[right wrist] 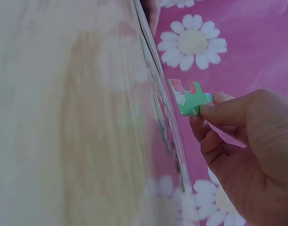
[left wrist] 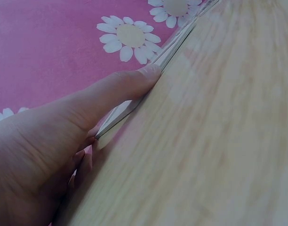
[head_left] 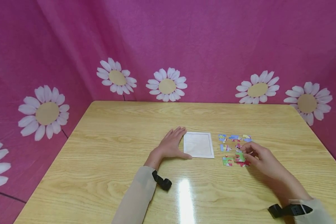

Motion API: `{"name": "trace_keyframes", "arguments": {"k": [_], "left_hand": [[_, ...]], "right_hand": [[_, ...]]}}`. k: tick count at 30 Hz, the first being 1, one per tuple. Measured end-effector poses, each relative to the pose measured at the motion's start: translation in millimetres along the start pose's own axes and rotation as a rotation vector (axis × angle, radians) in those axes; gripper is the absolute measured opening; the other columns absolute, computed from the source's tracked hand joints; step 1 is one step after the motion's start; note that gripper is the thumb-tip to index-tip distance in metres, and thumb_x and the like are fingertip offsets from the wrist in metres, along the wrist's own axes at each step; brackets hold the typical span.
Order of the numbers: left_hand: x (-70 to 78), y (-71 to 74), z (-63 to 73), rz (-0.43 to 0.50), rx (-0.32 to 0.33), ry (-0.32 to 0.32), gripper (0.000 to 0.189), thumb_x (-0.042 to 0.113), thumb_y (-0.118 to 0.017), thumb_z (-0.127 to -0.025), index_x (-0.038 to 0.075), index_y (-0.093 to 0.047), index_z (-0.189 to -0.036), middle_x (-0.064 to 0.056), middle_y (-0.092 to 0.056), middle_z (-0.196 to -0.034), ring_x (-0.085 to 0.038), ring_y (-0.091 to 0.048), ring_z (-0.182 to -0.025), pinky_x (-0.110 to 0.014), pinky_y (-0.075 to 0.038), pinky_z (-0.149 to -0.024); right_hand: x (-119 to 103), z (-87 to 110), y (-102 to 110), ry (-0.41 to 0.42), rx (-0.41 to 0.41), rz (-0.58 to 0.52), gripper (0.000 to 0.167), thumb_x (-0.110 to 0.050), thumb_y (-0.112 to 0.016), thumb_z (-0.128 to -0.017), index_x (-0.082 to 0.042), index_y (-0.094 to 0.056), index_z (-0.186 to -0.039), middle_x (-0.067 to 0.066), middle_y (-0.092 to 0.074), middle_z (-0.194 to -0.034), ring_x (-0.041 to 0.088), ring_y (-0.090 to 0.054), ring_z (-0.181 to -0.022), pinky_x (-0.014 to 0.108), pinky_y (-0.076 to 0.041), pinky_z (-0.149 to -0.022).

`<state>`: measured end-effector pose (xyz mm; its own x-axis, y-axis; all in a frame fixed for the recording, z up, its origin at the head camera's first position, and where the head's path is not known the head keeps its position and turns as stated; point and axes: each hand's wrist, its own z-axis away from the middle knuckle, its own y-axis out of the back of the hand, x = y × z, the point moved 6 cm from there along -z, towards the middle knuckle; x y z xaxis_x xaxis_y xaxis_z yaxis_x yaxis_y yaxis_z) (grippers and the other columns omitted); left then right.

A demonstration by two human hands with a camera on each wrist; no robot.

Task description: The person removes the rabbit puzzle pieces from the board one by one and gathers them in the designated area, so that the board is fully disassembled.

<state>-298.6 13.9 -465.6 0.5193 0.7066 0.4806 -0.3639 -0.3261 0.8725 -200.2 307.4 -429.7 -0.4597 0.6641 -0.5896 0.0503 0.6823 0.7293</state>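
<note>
A white square puzzle tray (head_left: 198, 145) with a thin raised border lies flat on the table. My left hand (head_left: 172, 144) spans its left side, fingers stretched to the far corner and the thumb along the near edge. In the left wrist view the straight thumb (left wrist: 134, 84) touches the tray's edge. My right hand (head_left: 259, 157) pinches a green jigsaw piece (right wrist: 190, 100) with red and white patches between thumb and fingers, held up off the table. Under and beside that hand lie several loose jigsaw pieces, among them a green one (head_left: 227, 161) and a blue one (head_left: 222, 137).
The loose pieces lie in rough rows right of the tray, including a blue and purple piece (head_left: 234, 137) at the back. The wooden table (head_left: 114, 140) ends at a pink curtain (head_left: 207, 46) with white daisies. Both wrists wear black straps.
</note>
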Motion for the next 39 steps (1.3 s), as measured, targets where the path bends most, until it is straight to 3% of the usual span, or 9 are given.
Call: {"name": "trace_keyframes", "arguments": {"k": [9, 20, 28, 33, 39], "left_hand": [[-2.7, 0.1, -1.4, -0.009, -0.007, 0.011, 0.115, 0.063, -0.076, -0.071, 0.015, -0.018, -0.158, 0.000, -0.014, -0.166, -0.016, -0.005, -0.156, -0.036, 0.000, -0.129], [-4.2, 1.4, -0.3, -0.005, 0.005, 0.007, 0.114, 0.063, -0.076, -0.071, 0.015, -0.019, -0.157, -0.001, -0.016, -0.166, -0.017, -0.006, -0.156, -0.037, -0.001, -0.129], [-4.0, 1.8, -0.4, -0.004, 0.004, 0.009, 0.114, 0.062, -0.076, -0.071, 0.014, -0.019, -0.157, 0.000, -0.016, -0.166, -0.016, -0.006, -0.156, -0.037, -0.001, -0.129], [-4.2, 1.6, -1.4, -0.008, 0.005, 0.010, 0.115, 0.063, -0.076, -0.071, 0.015, -0.018, -0.158, 0.000, -0.015, -0.166, -0.016, -0.005, -0.156, -0.037, -0.001, -0.129], [-3.7, 1.2, -2.0, -0.004, 0.001, 0.012, 0.115, 0.063, -0.076, -0.071, 0.015, -0.018, -0.158, 0.000, -0.015, -0.166, -0.016, -0.005, -0.156, -0.037, -0.001, -0.129]], "right_hand": [[11.8, 13.9, 16.1, -0.011, 0.036, 0.041, 0.027, 0.016, -0.063, -0.084, -0.005, -0.061, -0.101, -0.004, -0.064, -0.084, -0.009, -0.054, -0.078, 0.010, -0.047, -0.063], [24.4, 28.6, 29.2, -0.014, 0.066, 0.016, 0.026, 0.016, -0.063, -0.085, -0.006, -0.061, -0.099, -0.016, -0.063, -0.088, -0.012, -0.055, -0.081, 0.005, -0.046, -0.066], [29.2, 31.0, 31.5, -0.033, 0.048, 0.019, 0.024, 0.015, -0.061, -0.086, -0.005, -0.061, -0.099, -0.012, -0.062, -0.083, -0.008, -0.053, -0.073, 0.009, -0.045, -0.061], [33.8, 31.0, 31.6, -0.039, 0.035, 0.046, 0.027, 0.017, -0.062, -0.083, -0.005, -0.062, -0.099, -0.015, -0.062, -0.087, -0.011, -0.053, -0.078, 0.007, -0.045, -0.063], [42.8, 30.5, 31.0, -0.066, 0.010, 0.102, 0.029, 0.017, -0.064, -0.083, -0.007, -0.061, -0.100, -0.009, -0.061, -0.086, -0.010, -0.049, -0.076, 0.008, -0.041, -0.062]]}}
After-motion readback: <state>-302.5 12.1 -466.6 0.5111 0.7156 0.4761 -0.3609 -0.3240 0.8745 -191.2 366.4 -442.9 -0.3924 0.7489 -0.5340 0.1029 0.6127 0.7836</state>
